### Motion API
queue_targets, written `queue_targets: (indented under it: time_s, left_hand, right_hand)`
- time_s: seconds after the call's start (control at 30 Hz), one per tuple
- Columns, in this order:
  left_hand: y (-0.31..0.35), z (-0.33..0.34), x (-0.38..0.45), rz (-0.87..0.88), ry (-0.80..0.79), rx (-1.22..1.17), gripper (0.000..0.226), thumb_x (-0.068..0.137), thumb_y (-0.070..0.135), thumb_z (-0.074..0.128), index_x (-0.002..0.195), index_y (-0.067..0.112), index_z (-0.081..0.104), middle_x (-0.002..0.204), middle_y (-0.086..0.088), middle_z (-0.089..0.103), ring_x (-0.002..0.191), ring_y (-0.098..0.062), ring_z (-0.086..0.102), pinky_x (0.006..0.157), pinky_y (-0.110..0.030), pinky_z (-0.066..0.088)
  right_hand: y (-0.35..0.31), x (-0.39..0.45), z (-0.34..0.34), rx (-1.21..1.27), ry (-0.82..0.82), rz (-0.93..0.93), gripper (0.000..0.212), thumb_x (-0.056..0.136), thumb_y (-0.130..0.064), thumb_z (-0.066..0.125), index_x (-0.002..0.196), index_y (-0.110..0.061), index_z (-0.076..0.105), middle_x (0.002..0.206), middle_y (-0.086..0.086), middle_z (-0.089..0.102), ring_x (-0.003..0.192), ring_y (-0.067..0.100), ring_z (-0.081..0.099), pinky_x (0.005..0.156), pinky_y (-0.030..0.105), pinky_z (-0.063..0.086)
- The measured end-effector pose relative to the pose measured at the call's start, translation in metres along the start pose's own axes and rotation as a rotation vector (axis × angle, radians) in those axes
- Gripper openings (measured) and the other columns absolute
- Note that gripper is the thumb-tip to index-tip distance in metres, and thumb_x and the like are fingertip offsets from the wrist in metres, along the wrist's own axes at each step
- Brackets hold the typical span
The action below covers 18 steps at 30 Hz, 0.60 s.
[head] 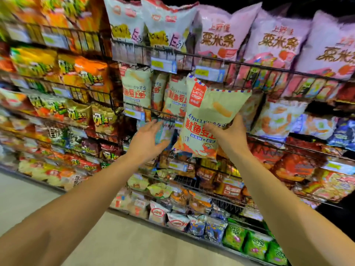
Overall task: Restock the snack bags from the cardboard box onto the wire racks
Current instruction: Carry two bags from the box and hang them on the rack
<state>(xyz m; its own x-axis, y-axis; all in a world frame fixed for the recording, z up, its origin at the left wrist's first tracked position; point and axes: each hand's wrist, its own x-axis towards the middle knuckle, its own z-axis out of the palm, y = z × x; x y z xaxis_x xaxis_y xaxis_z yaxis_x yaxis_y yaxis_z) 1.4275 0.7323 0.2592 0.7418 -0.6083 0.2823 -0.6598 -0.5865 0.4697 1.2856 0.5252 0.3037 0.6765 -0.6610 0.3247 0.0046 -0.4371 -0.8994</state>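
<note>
One snack bag [208, 116], pale green, is held up before the wire rack [211, 58], where three matching bags [173, 96] hang. The right hand [228, 134] grips its side; the left hand's fingers [153, 125] are spread, touching nothing clearly.

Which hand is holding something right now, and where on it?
The right hand grips the pale green crisp bag with the red label by its right edge, about mid-height. The left hand holds nothing, fingers spread.

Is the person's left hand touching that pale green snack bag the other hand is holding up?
Apart. The head view shows the left hand open beside the pale green snack bag, with shelf and darker packets visible between its fingers and the bag's left edge. Only the right hand grips it.
</note>
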Motion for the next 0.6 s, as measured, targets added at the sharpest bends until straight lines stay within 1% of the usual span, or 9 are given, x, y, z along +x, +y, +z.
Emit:
queue_targets:
  time_s: [0.07, 0.1, 0.13, 0.2, 0.3, 0.37, 0.47, 0.53, 0.6]
  left_hand:
    - [-0.017, -0.007, 0.013, 0.024, 0.024, 0.025, 0.076, 0.097, 0.047, 0.060, 0.159, 0.020, 0.024, 0.165, -0.007, 0.022, 0.152, -0.025, 0.018, 0.122, -0.042, 0.021]
    - [-0.025, -0.010, 0.021, 0.030, 0.026, 0.056, 0.077, 0.097, 0.048, 0.058, 0.159, 0.020, 0.022, 0.165, -0.008, 0.021, 0.152, -0.025, 0.018, 0.123, -0.043, 0.020]
    - [-0.032, -0.012, 0.029, 0.026, 0.023, 0.088, 0.077, 0.098, 0.050, 0.057, 0.160, 0.021, 0.020, 0.165, -0.008, 0.020, 0.152, -0.025, 0.017, 0.123, -0.043, 0.019]
    - [-0.047, -0.013, 0.048, 0.000, 0.019, 0.125, 0.078, 0.098, 0.052, 0.055, 0.160, 0.023, 0.018, 0.166, -0.006, 0.019, 0.153, -0.025, 0.016, 0.123, -0.041, 0.018]
    - [-0.066, -0.010, 0.076, 0.022, 0.024, 0.166, 0.078, 0.098, 0.053, 0.053, 0.160, 0.022, 0.019, 0.166, -0.007, 0.020, 0.152, -0.025, 0.018, 0.123, -0.040, 0.018]
    - [-0.077, -0.003, 0.094, 0.036, 0.023, 0.190, 0.077, 0.097, 0.052, 0.054, 0.159, 0.021, 0.020, 0.165, -0.008, 0.021, 0.152, -0.026, 0.019, 0.123, -0.041, 0.018]
    - [-0.090, 0.005, 0.121, 0.037, 0.036, 0.222, 0.076, 0.096, 0.050, 0.058, 0.158, 0.021, 0.025, 0.163, -0.010, 0.026, 0.150, -0.030, 0.023, 0.122, -0.045, 0.024]
    - [-0.096, 0.008, 0.136, 0.078, 0.069, 0.256, 0.072, 0.094, 0.047, 0.061, 0.154, 0.019, 0.035, 0.157, -0.014, 0.037, 0.143, -0.036, 0.033, 0.117, -0.048, 0.029]
    - [-0.102, 0.012, 0.148, 0.121, 0.107, 0.278, 0.066, 0.091, 0.048, 0.059, 0.148, 0.016, 0.046, 0.146, -0.017, 0.049, 0.132, -0.040, 0.044, 0.110, -0.051, 0.036]
  right_hand:
    - [-0.009, 0.019, 0.020, 0.000, -0.004, -0.022, 0.076, 0.076, -0.031, 0.088, 0.137, -0.022, 0.044, 0.117, -0.015, 0.060, 0.112, 0.009, 0.058, 0.090, 0.025, 0.047]
    - [-0.013, 0.028, 0.028, 0.000, -0.002, -0.031, 0.076, 0.076, -0.031, 0.088, 0.137, -0.021, 0.044, 0.116, -0.016, 0.059, 0.112, 0.009, 0.057, 0.092, 0.028, 0.046]
    - [-0.015, 0.038, 0.035, 0.004, 0.008, -0.041, 0.073, 0.076, -0.030, 0.088, 0.135, -0.021, 0.044, 0.113, -0.017, 0.058, 0.110, 0.009, 0.057, 0.090, 0.026, 0.046]
    - [-0.017, 0.056, 0.051, 0.003, 0.024, -0.072, 0.066, 0.077, -0.029, 0.087, 0.125, -0.024, 0.042, 0.112, -0.014, 0.057, 0.106, 0.005, 0.057, 0.081, 0.015, 0.043]
    - [-0.014, 0.075, 0.079, 0.017, 0.051, -0.123, 0.068, 0.077, -0.027, 0.087, 0.122, -0.033, 0.037, 0.112, -0.020, 0.055, 0.092, -0.017, 0.055, 0.073, 0.001, 0.039]
    - [-0.010, 0.085, 0.096, 0.052, 0.092, -0.146, 0.069, 0.075, -0.024, 0.088, 0.125, -0.032, 0.041, 0.111, -0.026, 0.055, 0.093, -0.023, 0.053, 0.076, 0.001, 0.042]
    - [-0.011, 0.095, 0.113, 0.073, 0.128, -0.170, 0.070, 0.073, -0.026, 0.089, 0.124, -0.036, 0.043, 0.108, -0.028, 0.059, 0.097, -0.020, 0.056, 0.077, 0.003, 0.043]
    - [-0.016, 0.101, 0.115, 0.072, 0.158, -0.206, 0.068, 0.072, -0.029, 0.089, 0.119, -0.044, 0.042, 0.110, -0.027, 0.059, 0.100, -0.018, 0.055, 0.078, 0.000, 0.040]
    - [-0.023, 0.107, 0.118, 0.075, 0.153, -0.247, 0.066, 0.074, -0.028, 0.088, 0.113, -0.049, 0.039, 0.112, -0.028, 0.056, 0.101, -0.019, 0.053, 0.081, -0.001, 0.038]
